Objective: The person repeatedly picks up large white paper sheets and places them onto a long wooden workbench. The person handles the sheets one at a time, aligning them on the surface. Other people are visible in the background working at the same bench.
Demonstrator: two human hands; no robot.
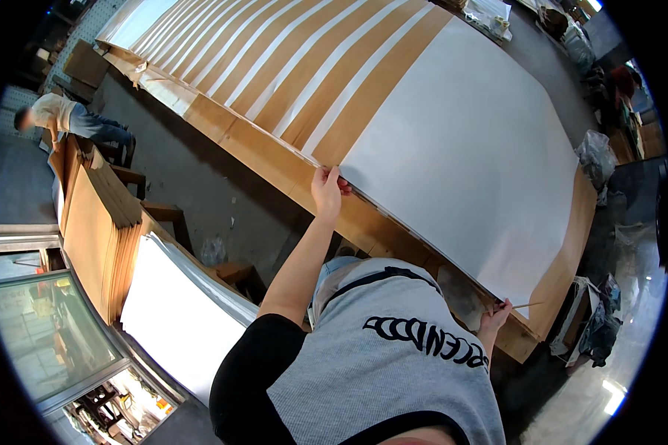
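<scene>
A large white sheet [460,148] lies on brown cardboard-like sheets [571,252] that cover a long table in front of me. My left hand [328,193] is closed, thumb and fingers pinching the sheet's near edge where it meets the bare brown strip. Near the sheet's close right corner, my right hand [493,317] is also closed at the edge. A thin tan stick [527,305] sticks out from its fingers. Further left, white strips alternate with brown strips [352,100] in a staggered row.
At left stand a stack of brown sheets [100,230] and a pile of white sheets [178,311]. Another person [82,120] bends over the brown stack's far end. Clear plastic wrap [595,157] and a dark bundle [601,326] lie beyond the table's right end.
</scene>
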